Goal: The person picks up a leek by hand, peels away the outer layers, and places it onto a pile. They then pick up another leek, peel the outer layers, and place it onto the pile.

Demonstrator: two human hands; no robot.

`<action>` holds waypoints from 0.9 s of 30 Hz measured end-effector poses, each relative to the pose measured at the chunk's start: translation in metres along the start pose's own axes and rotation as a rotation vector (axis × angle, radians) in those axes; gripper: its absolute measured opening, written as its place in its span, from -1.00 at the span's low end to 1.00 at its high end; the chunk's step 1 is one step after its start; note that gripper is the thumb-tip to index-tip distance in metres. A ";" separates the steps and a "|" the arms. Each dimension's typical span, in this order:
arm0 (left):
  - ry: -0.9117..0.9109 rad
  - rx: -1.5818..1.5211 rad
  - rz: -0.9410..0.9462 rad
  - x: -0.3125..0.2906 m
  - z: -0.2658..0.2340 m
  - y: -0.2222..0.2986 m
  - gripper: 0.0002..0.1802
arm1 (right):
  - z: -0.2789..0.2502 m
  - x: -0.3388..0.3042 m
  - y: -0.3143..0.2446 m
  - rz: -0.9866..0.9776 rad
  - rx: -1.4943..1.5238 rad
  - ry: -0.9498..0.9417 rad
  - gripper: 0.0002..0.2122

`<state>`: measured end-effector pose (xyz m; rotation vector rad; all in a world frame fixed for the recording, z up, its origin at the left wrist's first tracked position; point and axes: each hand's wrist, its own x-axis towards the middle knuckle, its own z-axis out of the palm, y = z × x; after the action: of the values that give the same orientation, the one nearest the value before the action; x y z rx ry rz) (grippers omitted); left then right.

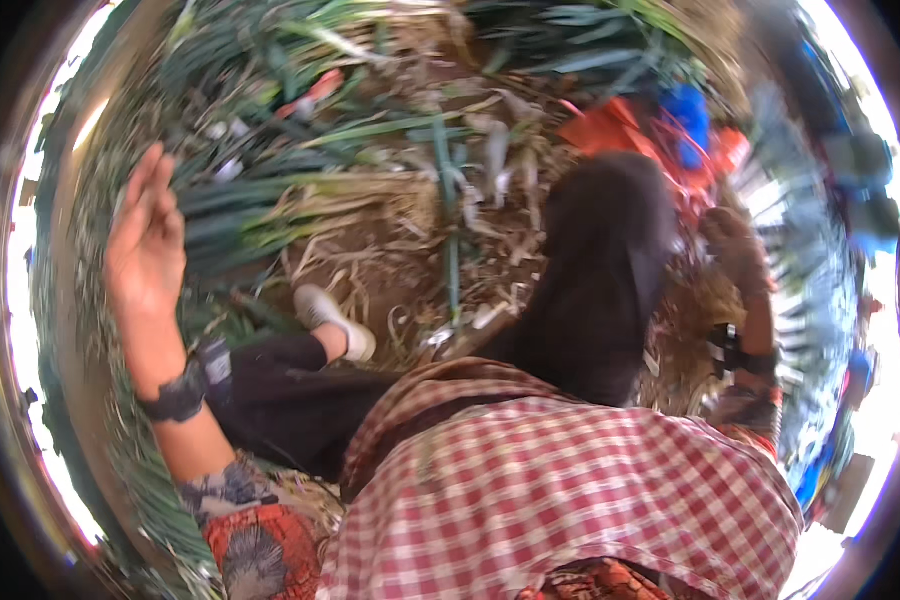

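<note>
Left of the checked apron (pixel 560 465): left hand (pixel 147 245) unfurled, empty, beside green stalks (pixel 232 222), perhaps for balance; right of it: right hand (pixel 738 248), blurred, grip impossible to tell.

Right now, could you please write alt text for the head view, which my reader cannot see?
A person's open, apparently empty left hand is left of heaped long green stalks; the blurred right hand is beside a dark-trousered leg, near something orange-red. A red-and-white checked garment fills the lower middle.
</note>
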<state>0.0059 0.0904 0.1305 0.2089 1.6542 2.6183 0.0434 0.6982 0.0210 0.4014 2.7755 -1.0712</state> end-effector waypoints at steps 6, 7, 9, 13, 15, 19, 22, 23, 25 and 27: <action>-0.162 -0.213 0.181 -0.054 -0.117 0.023 -0.60 | -0.008 0.060 -0.204 -0.439 0.225 -0.158 -0.69; -0.257 -0.231 0.209 -0.059 -0.126 0.022 -0.61 | 0.004 0.070 -0.237 -0.519 0.207 -0.222 -0.68; 0.417 -0.094 0.169 -0.064 -0.111 0.018 -0.64 | 0.034 0.076 -0.310 -0.597 0.073 -0.338 -0.67; 0.637 -0.152 0.084 -0.075 -0.123 -0.002 -0.59 | 0.173 0.124 -0.361 -0.703 0.292 -0.919 -0.71; 0.673 -0.262 0.097 -0.074 -0.125 -0.013 -0.55 | 0.251 0.152 -0.356 -0.590 0.167 -1.026 -0.79; 0.765 -0.209 0.119 -0.089 -0.129 -0.024 -0.55 | 0.418 0.163 -0.339 -0.765 -0.524 -0.750 -0.67; 0.955 -0.137 0.060 -0.102 -0.119 -0.014 -0.56 | 0.522 0.180 -0.316 -0.671 -0.611 -0.668 -0.61; 0.958 -0.140 0.050 -0.099 -0.117 -0.016 -0.56 | 0.542 0.183 -0.305 -0.665 -0.634 -0.589 -0.60; 1.098 -0.144 0.025 -0.091 -0.112 -0.019 -0.61 | 0.575 0.187 -0.284 -0.599 -0.666 -0.545 -0.61; 1.133 -0.135 -0.009 -0.082 -0.114 -0.021 -0.64 | 0.599 0.201 -0.262 -0.531 -0.705 -0.489 -0.61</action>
<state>0.0714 -0.0108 0.0555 -1.5186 1.5405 2.9671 -0.2056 0.1476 -0.2982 -0.6173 2.5984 -0.1347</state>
